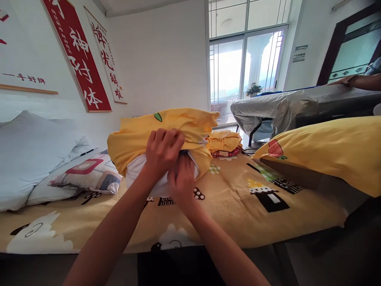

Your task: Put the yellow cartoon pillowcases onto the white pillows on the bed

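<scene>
Over beige blanket [232, 220], yellow cover [131, 137] under left fingers [160, 136], opening [193, 159] at right fingers [185, 165].

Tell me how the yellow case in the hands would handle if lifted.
The yellow case would probably sag and fold, given its creased, drooping cloth. The white insert showing at its opening looks padded, so it would likely squash when gripped.

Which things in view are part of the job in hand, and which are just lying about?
In hand:
left hand, gripping the yellow cover
right hand, at its opening
white fabric showing underneath

Lying about, untouched:
patterned cushion
pale pillows
folded yellow cloths, possibly related
yellow pillow at right, possibly related
</scene>
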The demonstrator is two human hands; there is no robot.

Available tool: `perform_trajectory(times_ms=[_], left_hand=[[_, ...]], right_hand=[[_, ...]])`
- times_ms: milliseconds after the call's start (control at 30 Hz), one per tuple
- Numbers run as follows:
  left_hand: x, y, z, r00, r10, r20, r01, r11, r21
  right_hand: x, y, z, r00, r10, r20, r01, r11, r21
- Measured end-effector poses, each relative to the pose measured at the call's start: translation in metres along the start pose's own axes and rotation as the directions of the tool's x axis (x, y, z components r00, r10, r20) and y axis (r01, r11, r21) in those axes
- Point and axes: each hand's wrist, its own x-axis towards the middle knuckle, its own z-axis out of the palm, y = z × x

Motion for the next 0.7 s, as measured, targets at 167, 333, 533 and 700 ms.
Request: perform_trajectory(times_ms=[167, 333, 533, 700], left_hand=[[0.001, -0.01, -0.004, 0.992, -0.113, 0.053, 0.114, 0.993, -0.01], [0.024, -0.002, -0.03, 0.999, -0.038, -0.037, 0.039, 0.999, 0.019], [0.038, -0.002, -0.054, 0.989, -0.119, -0.089, 0.122, 0.992, 0.026], [0.031, -0.039, -0.055, 0.943, -0.303, -0.141, 0.317, 0.944, 0.09]], right_hand=[[-0.066, -0.014, 0.023, 0.986, -0.162, -0.031, 0.161, 0.986, -0.05], [-0.033, 0.009, 0.044, 0.991, -0.075, 0.114, 0.087, 0.991, -0.098], [0.041, 0.032, 0.035, 0.968, -0.126, 0.216, 0.133, 0.991, -0.017], [0.078, 0.042, 0.023, 0.941, -0.218, 0.259, 0.206, 0.976, 0.073]])
